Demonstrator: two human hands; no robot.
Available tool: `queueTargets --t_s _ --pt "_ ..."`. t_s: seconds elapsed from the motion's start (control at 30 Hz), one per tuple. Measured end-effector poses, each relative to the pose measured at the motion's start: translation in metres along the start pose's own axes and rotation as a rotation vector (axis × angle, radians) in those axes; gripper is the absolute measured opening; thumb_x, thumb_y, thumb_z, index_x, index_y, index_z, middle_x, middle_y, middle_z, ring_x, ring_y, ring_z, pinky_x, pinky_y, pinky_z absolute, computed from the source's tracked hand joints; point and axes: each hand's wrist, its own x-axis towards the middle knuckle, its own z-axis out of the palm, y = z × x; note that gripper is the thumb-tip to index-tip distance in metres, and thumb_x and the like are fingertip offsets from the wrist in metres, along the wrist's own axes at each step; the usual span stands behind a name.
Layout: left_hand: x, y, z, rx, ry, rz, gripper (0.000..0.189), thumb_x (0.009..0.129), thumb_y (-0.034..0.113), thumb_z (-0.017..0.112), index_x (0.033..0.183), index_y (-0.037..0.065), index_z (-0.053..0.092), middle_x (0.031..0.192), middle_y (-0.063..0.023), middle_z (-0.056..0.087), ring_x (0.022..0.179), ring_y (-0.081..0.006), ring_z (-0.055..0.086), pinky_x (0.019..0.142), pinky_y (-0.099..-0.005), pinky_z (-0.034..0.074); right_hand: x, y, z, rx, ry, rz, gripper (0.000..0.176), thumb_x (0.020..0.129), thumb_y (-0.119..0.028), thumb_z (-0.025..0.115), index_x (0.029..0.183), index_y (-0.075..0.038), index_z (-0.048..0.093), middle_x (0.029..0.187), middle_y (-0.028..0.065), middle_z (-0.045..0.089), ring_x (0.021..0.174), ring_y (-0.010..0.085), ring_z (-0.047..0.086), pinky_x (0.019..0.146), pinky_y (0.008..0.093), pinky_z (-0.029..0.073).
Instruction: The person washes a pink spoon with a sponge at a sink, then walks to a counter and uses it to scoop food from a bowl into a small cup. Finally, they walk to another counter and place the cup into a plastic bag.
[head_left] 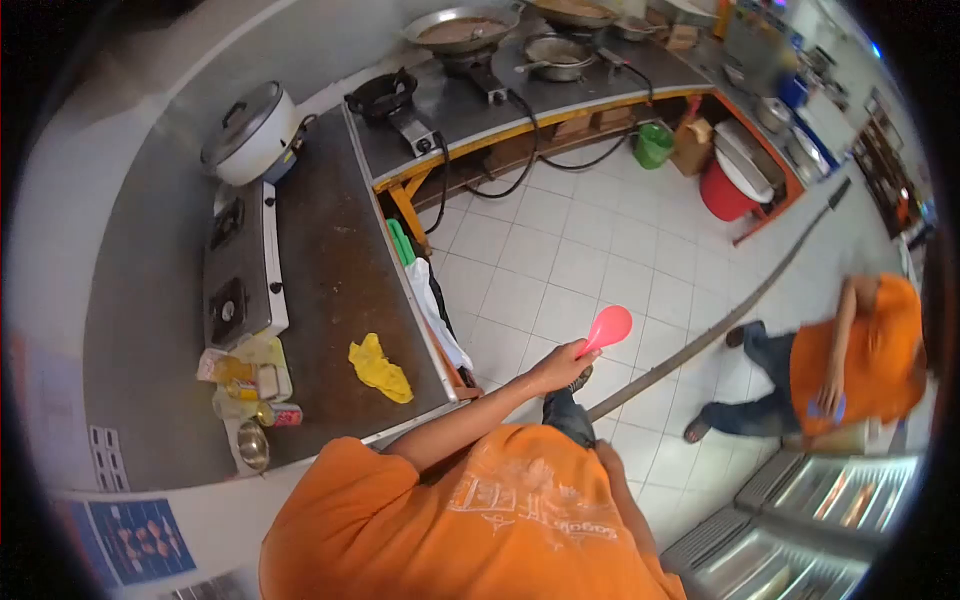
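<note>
My left hand (563, 367) is closed around the handle of a pink rice paddle (610, 328). The paddle's broad end points away from me, over the white tiled floor. My right hand (608, 462) hangs low by my leg; its fingers are hidden, and I cannot make out anything in it. To the left, on the metal counter, lies a crumpled yellow cloth (379, 369), apart from both hands.
A rice cooker (247, 135) and a gas stove (245, 270) stand along the left counter. Large pans (462, 30) sit on burners at the back. A co-worker in an orange shirt (858, 350) is at right. A floor strip (690, 350) crosses the tiles.
</note>
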Motion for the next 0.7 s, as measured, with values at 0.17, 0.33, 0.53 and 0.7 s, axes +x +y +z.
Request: queueTargets --t_s 0.17,0.33,0.53,0.7 --pt "0.097 -0.002 -0.022 -0.132 0.226 -0.089 0.036 0.101 0.035 0.05 0.118 0.006 0.063 0.076 0.0037 0.047 0.069 -0.0089 0.045 0.063 -0.0256 0.041 0.09 0.03 -0.18 -0.131 -0.072 -0.171 0.043 0.083 -0.036 0.062 0.105 0.0 0.068 0.108 0.0284 0.065 0.105 0.0372 0.064 0.085 0.0453 0.051" --pt "0.171 0.016 -0.041 -0.383 0.519 -0.266 0.036 0.102 0.037 0.048 0.118 0.009 0.064 0.072 0.0053 0.047 0.062 -0.0065 0.043 0.055 -0.0241 0.038 0.158 0.101 -0.25 0.448 -0.051 -0.215 0.035 0.087 -0.032 0.059 0.106 -0.005 0.069 0.115 0.0212 0.066 0.111 0.0297 0.063 0.091 0.043 0.05" --pt "0.303 0.019 -0.045 -0.5 0.566 -0.423 0.039 0.1 0.046 0.048 0.115 0.013 0.063 0.061 0.0093 0.033 0.047 -0.0034 0.031 0.041 -0.0226 0.025 0.225 0.135 -0.381 -0.017 -0.088 -0.232 0.027 0.087 -0.029 0.057 0.099 -0.009 0.071 0.109 0.0146 0.069 0.106 0.0267 0.065 0.09 0.0426 0.051" --pt "0.539 0.114 -0.028 -0.496 0.327 -0.459 0.041 0.101 0.044 0.047 0.117 0.009 0.061 0.061 0.0074 0.032 0.045 -0.0022 0.028 0.039 -0.0214 0.023 0.248 0.145 -0.545 -0.32 0.004 0.062 0.024 0.086 -0.025 0.058 0.093 -0.007 0.072 0.098 0.0137 0.071 0.093 0.0312 0.069 0.081 0.0422 0.054"
